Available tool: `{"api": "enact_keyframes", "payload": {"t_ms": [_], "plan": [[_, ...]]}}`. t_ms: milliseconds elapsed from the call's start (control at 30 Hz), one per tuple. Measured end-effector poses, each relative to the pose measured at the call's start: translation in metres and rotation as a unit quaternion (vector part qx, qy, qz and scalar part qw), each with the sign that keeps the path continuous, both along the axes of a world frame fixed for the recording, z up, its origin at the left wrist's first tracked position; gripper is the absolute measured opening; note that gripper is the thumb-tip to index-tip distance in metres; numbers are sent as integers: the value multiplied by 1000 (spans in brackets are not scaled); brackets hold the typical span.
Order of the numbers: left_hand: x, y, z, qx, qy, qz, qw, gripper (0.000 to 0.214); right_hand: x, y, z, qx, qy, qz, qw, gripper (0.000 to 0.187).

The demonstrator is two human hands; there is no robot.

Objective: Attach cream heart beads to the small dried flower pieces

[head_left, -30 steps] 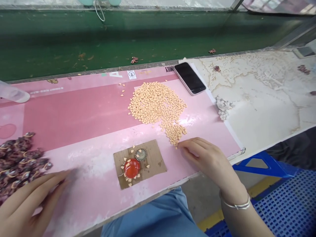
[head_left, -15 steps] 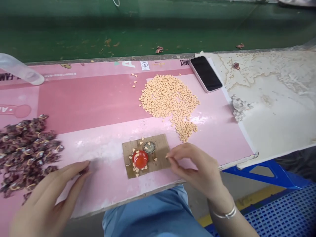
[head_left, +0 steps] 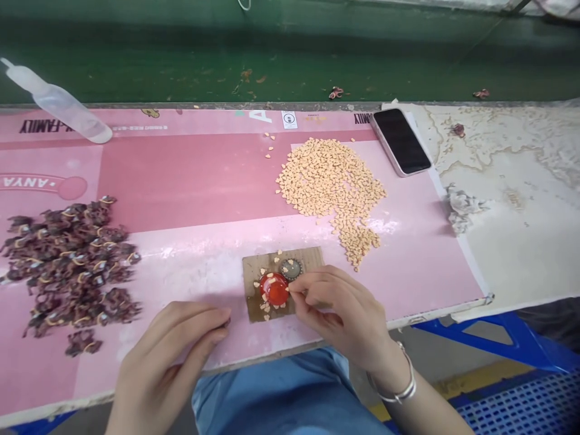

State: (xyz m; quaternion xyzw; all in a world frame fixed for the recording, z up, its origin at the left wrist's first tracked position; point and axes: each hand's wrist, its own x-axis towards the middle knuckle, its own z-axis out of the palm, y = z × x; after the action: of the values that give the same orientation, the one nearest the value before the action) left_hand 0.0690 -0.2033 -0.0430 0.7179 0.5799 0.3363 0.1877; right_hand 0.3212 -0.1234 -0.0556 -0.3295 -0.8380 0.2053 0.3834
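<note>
My left hand (head_left: pixel 170 353) is pinched on a small dark brown piece (head_left: pixel 225 324), mostly hidden by the fingertips. It resembles those in the brown pile (head_left: pixel 75 260) at the left, which carry thin yellowish loops. My right hand (head_left: pixel 342 311) is closed in a pinch at the edge of a glossy red cap (head_left: pixel 277 293), on a tiny tan piece (head_left: pixel 288 289). The cap sits on a cardboard square (head_left: pixel 312 258), beside a metal bottle cap (head_left: pixel 291 269). Loose tan pieces lie around both caps. Beyond spreads a heap of small heart-shaped tan pieces (head_left: pixel 328 178).
A translucent squeeze bottle (head_left: pixel 67 109) lies at the back left. A phone (head_left: pixel 403 142) rests at the back right, near a crumpled whitish lump (head_left: pixel 462 208). A green surface (head_left: pixel 181 66) runs behind the pink table mat (head_left: pixel 190 175). The table's front edge is close to my body.
My left hand has moved right from beside the brown pile toward the cardboard, carrying the dark piece. My right hand has moved left from the cardboard's right edge to the red cap. The view has shifted left.
</note>
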Motion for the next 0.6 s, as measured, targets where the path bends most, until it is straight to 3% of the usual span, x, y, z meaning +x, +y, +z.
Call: {"api": "enact_keyframes", "payload": {"t_ms": [167,333,467,600], "plan": [[27,-12,-3,-63,-151,118,979,26,0,0,-1,0,-6,3,1000,33],[65,-11,2,-126,-314,269,902,28,-1,-2,10,-37,38,-6,999,34],[73,-10,4,-194,-379,299,854,37,-6,-7,26,-77,90,17,993,39],[73,-10,6,-225,-399,278,844,46,-14,-11,30,-76,100,33,992,42]]}}
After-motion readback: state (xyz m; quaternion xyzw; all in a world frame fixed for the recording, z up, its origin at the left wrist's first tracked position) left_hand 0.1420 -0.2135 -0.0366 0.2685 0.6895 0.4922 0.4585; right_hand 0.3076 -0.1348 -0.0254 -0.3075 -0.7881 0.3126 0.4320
